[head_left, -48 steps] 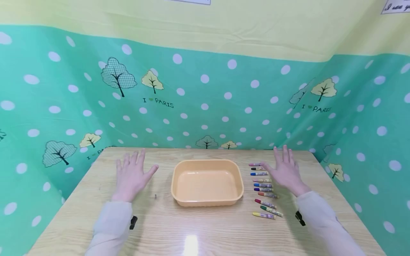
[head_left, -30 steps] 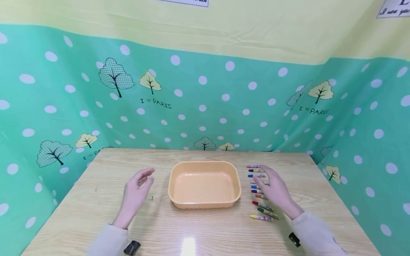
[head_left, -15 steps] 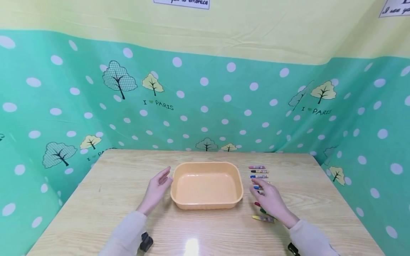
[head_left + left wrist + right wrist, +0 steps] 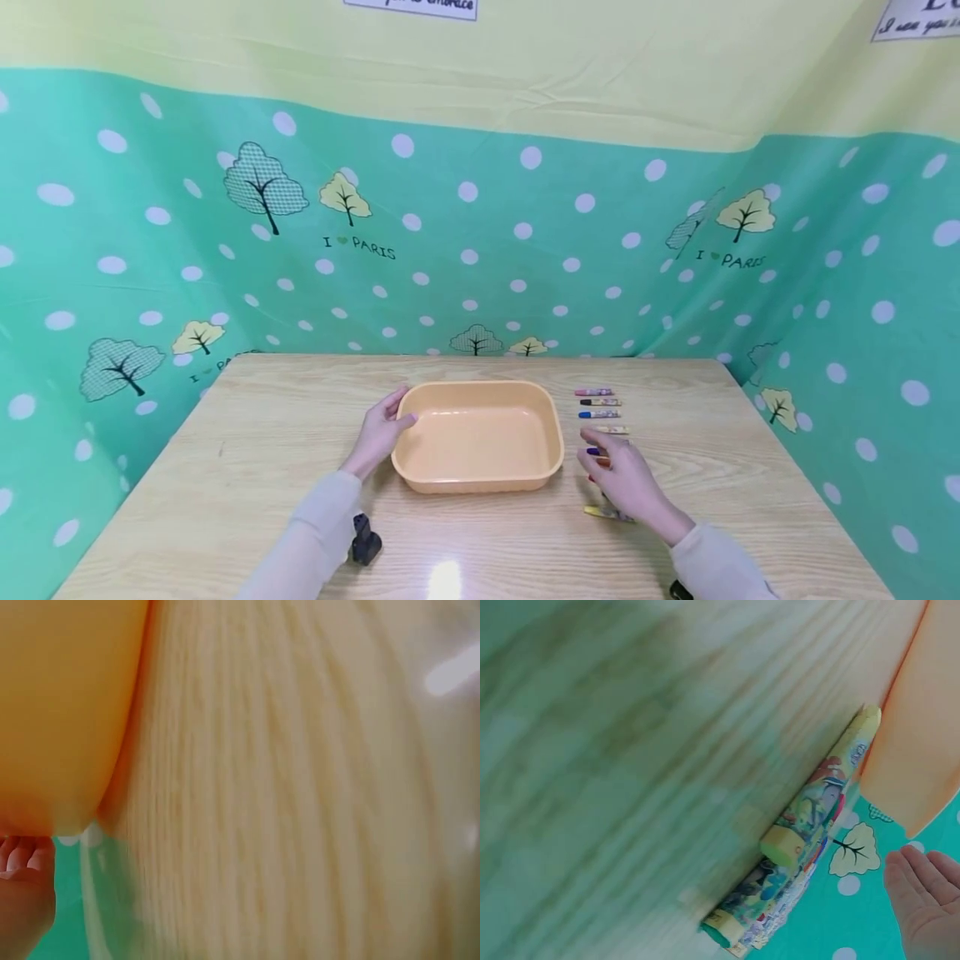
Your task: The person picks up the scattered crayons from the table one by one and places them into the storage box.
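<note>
A peach-coloured plastic tray (image 4: 480, 485) stands on the table in the head view. My left hand (image 4: 378, 437) grips its left end, thumb over the rim and fingers outside; the left wrist view shows curled fingers against the tray wall (image 4: 60, 712). To the right of the tray lies a column of paper-wrapped crayons, among them a pink crayon (image 4: 592, 392), a blue crayon (image 4: 600, 414) and a yellow crayon (image 4: 597, 511). Above the nearer crayons hovers my right hand (image 4: 632, 482), fingers loosely bent, holding nothing; it hides part of several crayons. The right wrist view shows the yellow crayon (image 4: 825, 791) closely.
The wooden table (image 4: 285, 417) reaches back to a green dotted curtain (image 4: 480, 225), which also closes both sides. Black wrist-camera pieces sit at my left sleeve (image 4: 307, 525) and right sleeve (image 4: 720, 567).
My left hand has moved from the left of the table to the tray and taken hold of its rim. My right hand has come nearer and lower over the crayons, its spread fingers now bent.
</note>
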Motion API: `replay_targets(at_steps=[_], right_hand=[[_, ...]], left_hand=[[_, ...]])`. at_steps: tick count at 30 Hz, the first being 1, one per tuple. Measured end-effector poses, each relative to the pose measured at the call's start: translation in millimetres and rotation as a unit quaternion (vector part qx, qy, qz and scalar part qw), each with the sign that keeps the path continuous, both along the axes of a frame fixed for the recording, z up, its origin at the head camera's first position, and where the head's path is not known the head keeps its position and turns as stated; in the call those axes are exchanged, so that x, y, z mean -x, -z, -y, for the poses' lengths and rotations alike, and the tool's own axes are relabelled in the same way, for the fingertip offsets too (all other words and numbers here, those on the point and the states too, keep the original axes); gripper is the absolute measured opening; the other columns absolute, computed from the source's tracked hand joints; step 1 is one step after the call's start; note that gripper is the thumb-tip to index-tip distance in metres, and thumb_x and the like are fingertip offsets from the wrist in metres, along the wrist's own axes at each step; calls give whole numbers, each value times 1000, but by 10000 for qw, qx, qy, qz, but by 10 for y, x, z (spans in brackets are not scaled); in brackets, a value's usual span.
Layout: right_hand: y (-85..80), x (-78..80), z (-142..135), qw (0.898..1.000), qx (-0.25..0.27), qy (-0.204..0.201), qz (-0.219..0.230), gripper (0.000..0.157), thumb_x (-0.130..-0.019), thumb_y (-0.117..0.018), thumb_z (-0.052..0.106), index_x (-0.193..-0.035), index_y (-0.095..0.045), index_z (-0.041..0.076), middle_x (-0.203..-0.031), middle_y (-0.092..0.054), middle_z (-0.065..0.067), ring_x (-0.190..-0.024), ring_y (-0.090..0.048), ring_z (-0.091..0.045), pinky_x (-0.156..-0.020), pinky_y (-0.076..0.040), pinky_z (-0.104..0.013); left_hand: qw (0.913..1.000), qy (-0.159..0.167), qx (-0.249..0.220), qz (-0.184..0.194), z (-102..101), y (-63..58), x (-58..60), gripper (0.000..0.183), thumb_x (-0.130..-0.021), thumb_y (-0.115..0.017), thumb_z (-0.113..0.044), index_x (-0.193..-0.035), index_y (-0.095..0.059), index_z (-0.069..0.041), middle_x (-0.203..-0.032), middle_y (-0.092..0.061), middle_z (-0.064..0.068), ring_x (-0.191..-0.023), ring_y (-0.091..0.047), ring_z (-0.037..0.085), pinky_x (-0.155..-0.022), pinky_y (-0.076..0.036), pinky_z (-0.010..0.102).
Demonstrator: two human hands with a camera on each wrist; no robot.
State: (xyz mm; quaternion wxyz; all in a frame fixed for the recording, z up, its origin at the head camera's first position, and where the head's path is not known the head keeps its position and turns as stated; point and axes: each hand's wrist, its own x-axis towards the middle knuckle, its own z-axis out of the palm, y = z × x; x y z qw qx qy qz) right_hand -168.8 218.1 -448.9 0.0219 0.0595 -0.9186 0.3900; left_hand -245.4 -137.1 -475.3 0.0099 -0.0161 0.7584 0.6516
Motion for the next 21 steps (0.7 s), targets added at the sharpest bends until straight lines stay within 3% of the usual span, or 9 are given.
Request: replay_targets(at_steps=[3, 11, 21], right_hand=[[15, -8, 2, 9999, -103, 39, 52, 42, -91, -54, 20, -129, -50, 2, -129, -53, -17, -109, -58, -32, -87, -54, -37], [35, 19, 18, 10000, -82, 42, -1, 42, -90, -56, 20, -128, -50, 3, -130, -53, -16, -109, -57, -30, -88, -53, -36], [3, 54, -46, 9998, -150, 114, -54, 42, -91, -55, 21, -129, -50, 3, -128, -54, -16, -112, -55, -34, -93, -49, -44]], left_hand=[[10000, -33, -6, 88, -2, 16, 3, 59, -83, -53, 5, -139, -33, 2, -140, -37, 24, -128, -40, 34, -99, -42, 32], [9996, -64, 47, 271, 28, 7, 23, 61, -83, -51, 5, -140, -32, -2, -142, -36, 21, -130, -37, 32, -103, -39, 34], [9991, -151, -52, 392, -22, 6, -9, 63, -80, -50, 8, -139, -36, -4, -141, -37, 21, -129, -38, 33, -103, -40, 40]])
